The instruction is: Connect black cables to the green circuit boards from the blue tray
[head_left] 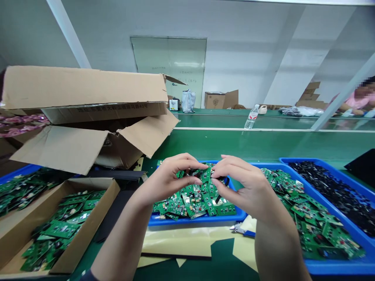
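Hours read on a dial centred on the board, 12 straight away from me.

Centre: one green circuit board (206, 174), pinched by my left hand (172, 173) along its left side, thumb below, fingers above, barely parted. My right hand (246, 183) has its fingertips drawn almost together at the 3 o'clock edge of the board; whether they grip that edge or some small part on it, I cannot tell, since the fingers cover the contact. Both hands sit above a blue tray (193, 222) filled with loose boards (199, 201).

4 o'clock: second blue tray (336, 267), also heaped with boards. 3 o'clock, beyond it: third tray (304, 159) of small black parts (322, 187). 5 o'clock: blue-handled cutters (249, 234) near the first tray. 6 o'clock: cream paper (175, 242) on the green surface (222, 253). 8 o'clock: cardboard box (88, 230) containing more boards. 10 o'clock: a large carton (88, 86). Between 1 and 2: clear bottle (252, 117), upright, slightly tilted in my view.
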The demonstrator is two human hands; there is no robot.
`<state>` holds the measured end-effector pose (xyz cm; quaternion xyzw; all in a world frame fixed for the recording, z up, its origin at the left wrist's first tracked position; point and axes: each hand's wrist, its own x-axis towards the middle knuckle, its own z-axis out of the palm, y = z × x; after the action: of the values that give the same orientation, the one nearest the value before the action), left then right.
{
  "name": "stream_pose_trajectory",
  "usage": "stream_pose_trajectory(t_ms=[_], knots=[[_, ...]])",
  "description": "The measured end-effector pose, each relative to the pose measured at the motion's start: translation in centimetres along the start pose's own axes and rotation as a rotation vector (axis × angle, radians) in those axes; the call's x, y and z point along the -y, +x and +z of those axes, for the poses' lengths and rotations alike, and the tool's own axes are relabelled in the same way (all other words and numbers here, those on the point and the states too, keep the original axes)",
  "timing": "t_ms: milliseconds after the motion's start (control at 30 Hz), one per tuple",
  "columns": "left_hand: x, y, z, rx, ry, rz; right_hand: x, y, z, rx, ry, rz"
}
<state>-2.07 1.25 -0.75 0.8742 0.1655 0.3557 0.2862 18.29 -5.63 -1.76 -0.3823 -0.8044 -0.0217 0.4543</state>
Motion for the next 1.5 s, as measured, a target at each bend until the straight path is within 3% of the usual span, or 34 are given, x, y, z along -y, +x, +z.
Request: stream_pose_trajectory(t_ms=[200, 400, 500, 600, 667, 867, 1100, 1267, 1500], knots=[[0.6, 0.1, 0.2, -0.185, 0.057, 0.066, 0.1, -0.6, -0.6, 0.094, 0.025, 0.097], [0.5, 0.0, 0.1, -0.343, 0.213, 0.179, 0.2, -1.4, -3.1, 0.156, 0.120, -0.002], [0.6, 0.1, 0.1, -0.414, 0.268, 0.212, 0.3, -1.6, -4.1, 0.083, 0.205, -0.034], [0.4, 0.1, 0.3, -0.416, 0.267, 0.295, 0.4, -1.4, -3.8, -0.103, 0.247, 0.050], [0.1, 0.1, 0.6, -0.408, 0.296, 0.358, 0.4, -1.0, -2.9, -0.130, 0.269, 0.131], [-0.4, 0.1, 1.3, -0.401, 0.388, 0.420, 0.2, 0.2, -0.2, 0.082, 0.474, 0.328], [-0.2, 0.0, 1.1, -0.411, 0.383, 0.430, 0.4, 0.6, 0.1, 0.116, 0.678, 0.390], [-0.1, 0.2, 1.1, -0.327, 0.197, 0.408, 0.1, 0.9, 0.9, 0.151, 1.004, 0.422], [0.3, 0.1, 0.7, -0.221, -0.076, 0.310, -0.4, 1.1, 1.7, 0.250, 1.218, 0.477]])
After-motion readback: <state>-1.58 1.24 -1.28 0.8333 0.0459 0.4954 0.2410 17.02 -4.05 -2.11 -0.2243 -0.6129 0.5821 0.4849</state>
